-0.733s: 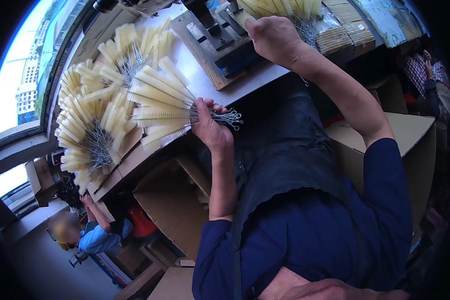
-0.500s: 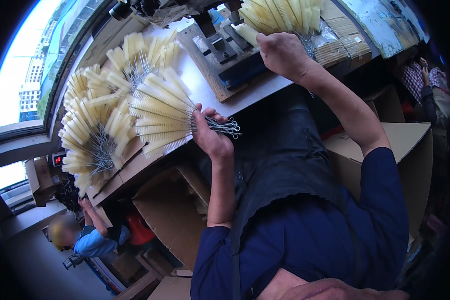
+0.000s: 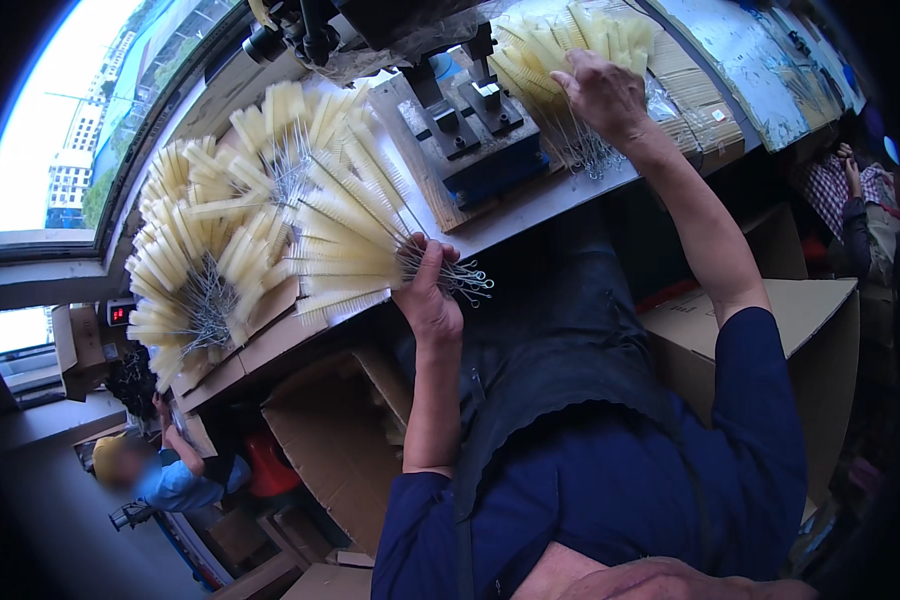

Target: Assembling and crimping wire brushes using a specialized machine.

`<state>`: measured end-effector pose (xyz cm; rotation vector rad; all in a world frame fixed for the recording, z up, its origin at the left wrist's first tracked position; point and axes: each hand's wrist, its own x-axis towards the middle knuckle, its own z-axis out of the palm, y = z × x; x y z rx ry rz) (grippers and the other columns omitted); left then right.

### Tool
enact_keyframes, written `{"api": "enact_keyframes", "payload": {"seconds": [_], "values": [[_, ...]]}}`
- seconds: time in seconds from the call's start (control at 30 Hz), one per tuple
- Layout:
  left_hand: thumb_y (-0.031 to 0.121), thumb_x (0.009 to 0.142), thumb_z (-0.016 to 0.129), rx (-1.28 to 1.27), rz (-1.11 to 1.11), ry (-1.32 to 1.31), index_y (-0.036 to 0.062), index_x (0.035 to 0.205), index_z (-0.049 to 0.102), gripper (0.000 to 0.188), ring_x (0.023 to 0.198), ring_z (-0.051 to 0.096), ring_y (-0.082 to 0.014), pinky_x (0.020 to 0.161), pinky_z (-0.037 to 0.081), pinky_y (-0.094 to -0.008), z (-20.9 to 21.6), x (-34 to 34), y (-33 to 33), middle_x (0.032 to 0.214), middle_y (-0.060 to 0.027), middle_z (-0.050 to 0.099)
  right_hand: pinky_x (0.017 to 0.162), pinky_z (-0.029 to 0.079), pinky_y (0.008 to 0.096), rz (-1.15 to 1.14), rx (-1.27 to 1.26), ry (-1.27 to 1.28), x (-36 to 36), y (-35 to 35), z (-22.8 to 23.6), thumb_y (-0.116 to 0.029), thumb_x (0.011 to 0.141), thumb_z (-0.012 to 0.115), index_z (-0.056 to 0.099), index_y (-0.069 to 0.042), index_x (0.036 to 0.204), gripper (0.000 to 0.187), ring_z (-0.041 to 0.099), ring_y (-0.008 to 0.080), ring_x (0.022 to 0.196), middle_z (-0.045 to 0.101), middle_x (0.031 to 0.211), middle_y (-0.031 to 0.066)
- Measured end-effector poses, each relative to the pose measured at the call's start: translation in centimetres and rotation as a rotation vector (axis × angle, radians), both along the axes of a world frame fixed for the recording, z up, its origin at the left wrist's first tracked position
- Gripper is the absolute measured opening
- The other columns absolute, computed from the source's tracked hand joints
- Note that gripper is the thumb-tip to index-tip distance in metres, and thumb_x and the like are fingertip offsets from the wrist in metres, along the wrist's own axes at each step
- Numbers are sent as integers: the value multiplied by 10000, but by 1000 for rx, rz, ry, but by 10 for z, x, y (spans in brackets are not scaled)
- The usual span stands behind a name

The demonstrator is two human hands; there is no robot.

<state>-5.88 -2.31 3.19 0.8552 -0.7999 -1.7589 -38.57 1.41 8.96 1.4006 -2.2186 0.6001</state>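
My left hand [image 3: 432, 305] is closed around the twisted wire stems of a fanned bunch of bottle brushes [image 3: 345, 245]. Their pale yellow bristles spread to the left, and the looped wire ends stick out to the right of my fist. Further right, my right hand [image 3: 608, 98] is over another pile of the same brushes [image 3: 530, 75], beyond the bench press. Its fingers are bent together at the bristles; what is between them, if anything, is hidden. Between the two hands stands the press fixture [image 3: 470, 125], a dark metal block on a wooden board.
Heaped brushes [image 3: 185, 275] cover the bench's left end by the window. Flattened cardboard [image 3: 705, 100] lies at the right. Open cardboard boxes [image 3: 325, 440] stand below the bench, with another box [image 3: 750, 310] by my right arm. Co-workers are at far left and far right.
My right hand has moved right and away, from beside the press fixture to the right-hand brush pile. My left hand still holds its bunch, now fanned wider.
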Motion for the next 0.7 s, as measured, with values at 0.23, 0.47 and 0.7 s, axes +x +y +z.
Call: {"api": "enact_keyframes", "payload": {"seconds": [0.23,0.47,0.7], "values": [[-18,880,696,-47,-3,-45,34,979,609,142,778,655,-177,686,557,-316,12,-11,18,888,-61,646,732,535,342,317,-66,-727,91,9,8,-406,905,703,623,10,1176,503,665,199,809,684,938,114],[30,886,718,-144,-216,-251,-26,955,622,130,688,664,-175,649,558,-293,24,-28,52,827,-79,670,586,489,265,525,-189,-1415,168,-8,-22,-278,1001,601,606,25,1051,307,551,92,636,606,787,27],[136,995,598,-135,35,-209,-5,986,595,141,664,639,-181,634,550,-309,25,2,50,791,-86,651,381,331,184,423,-227,-1904,143,-2,-18,-365,1049,489,597,18,964,407,380,12,452,462,605,-44]]}}
